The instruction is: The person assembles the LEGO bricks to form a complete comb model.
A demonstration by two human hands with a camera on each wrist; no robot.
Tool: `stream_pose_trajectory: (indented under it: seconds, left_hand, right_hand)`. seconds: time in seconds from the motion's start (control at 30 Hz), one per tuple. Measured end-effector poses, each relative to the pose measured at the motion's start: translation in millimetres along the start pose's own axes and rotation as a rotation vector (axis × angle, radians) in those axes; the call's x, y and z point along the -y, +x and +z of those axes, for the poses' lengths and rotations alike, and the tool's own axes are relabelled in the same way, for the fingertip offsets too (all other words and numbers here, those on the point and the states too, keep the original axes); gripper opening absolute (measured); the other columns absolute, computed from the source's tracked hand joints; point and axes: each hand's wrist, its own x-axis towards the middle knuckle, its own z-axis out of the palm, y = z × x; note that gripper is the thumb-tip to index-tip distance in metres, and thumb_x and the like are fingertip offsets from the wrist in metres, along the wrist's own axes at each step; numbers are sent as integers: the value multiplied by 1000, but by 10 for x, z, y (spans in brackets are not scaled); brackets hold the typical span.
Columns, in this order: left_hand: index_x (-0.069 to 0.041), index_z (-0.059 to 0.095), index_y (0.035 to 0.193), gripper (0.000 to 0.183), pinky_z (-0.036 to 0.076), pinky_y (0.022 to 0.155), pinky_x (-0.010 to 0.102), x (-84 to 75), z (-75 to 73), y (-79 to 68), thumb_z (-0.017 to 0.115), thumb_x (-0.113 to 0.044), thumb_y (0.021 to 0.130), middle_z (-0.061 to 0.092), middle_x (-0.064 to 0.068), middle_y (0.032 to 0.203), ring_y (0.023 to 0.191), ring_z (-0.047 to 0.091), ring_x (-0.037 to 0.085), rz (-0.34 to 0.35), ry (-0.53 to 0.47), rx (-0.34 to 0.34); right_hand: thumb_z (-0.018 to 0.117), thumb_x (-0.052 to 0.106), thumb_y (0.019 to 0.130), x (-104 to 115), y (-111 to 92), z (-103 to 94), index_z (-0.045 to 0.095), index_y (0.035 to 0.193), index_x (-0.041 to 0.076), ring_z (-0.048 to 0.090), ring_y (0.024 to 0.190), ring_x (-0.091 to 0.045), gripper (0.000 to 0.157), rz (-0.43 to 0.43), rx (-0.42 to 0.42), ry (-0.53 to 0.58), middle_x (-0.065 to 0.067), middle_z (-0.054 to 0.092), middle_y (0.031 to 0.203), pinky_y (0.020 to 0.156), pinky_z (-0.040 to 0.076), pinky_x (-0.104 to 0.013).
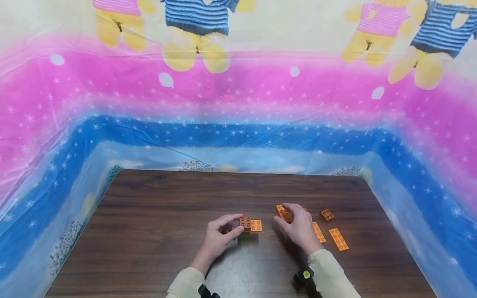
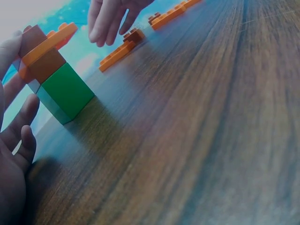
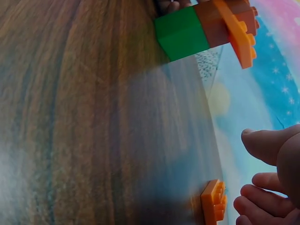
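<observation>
While the left hand (image 1: 219, 236) pinches an upright stack of green, brown and orange plastic bricks (image 1: 245, 223), the nearer right hand (image 1: 299, 225), holding nothing, hovers beside a flat orange studded plastic plate (image 1: 283, 213) to its far left, long axis running far-left to near-right.

Between the stack (image 1: 246, 222) and the right hand (image 1: 297, 227), a gap is left; the stack's left side is blocked by the left hand (image 1: 218, 235). Farther right, passage is hindered by plates (image 1: 338, 239).
</observation>
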Motion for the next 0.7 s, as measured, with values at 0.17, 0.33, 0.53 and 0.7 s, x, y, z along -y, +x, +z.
stream_pose_trajectory:
  seconds: [0.17,0.33,0.53,0.7]
  left_hand:
    - [-5,76,123,32,48,59,27,2,12,1,80,-2,92,76,13,108,72,58,11,0,-14,-6]
    - [-9,78,122,31,48,60,26,5,1,4,81,-5,92,76,11,106,73,58,11,-8,-3,1]
    - [-10,78,122,30,47,59,25,20,-3,7,81,-7,92,76,11,103,72,57,11,6,8,4]
    - [-10,78,122,30,47,59,25,31,-2,10,81,-7,92,76,10,103,72,57,11,13,13,3]
  right_hand:
    - [85,33,91,-27,14,14,64,140,8,63,125,-34,59,32,20,-16,-16,64,138,104,52,-55]
    - [86,31,90,-57,24,31,63,141,7,61,127,-35,61,49,36,-19,-16,63,140,106,50,-56]
    - [85,31,91,-112,42,56,61,144,7,58,131,-37,63,54,50,-39,-17,61,142,110,46,-59]
    - [85,29,91,-151,54,88,58,147,6,56,134,-39,66,41,63,-66,-19,60,145,112,42,-61]
